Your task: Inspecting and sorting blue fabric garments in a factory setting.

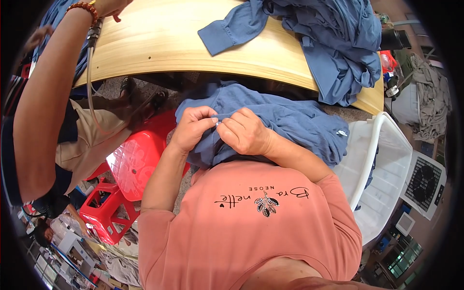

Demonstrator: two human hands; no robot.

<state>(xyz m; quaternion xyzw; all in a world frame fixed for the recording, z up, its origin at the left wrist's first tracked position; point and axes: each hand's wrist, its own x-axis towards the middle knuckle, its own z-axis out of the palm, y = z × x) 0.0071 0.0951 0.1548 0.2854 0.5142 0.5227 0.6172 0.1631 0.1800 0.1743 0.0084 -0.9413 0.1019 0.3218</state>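
A blue garment [295, 125] lies bunched across my lap, below the table edge. My left hand [193, 129] pinches a fold of it between thumb and fingers. Close beside it, my right hand [245, 133] is closed on the same fold, thumb against the cloth. The two thumbs almost meet over a small pale, shiny spot, too small to name. A white label [341, 133] shows at the garment's right end. Under my hands, parts of the cloth are hidden.
More blue garments [333, 34] pile on the wooden table [159, 34], one sleeve spread leftward. At left, a co-worker's arm [48, 96] reaches over the table beside a hose [90, 72]. Red stools [137, 162] stand left of me. A white plastic bin [374, 159] is at my right.
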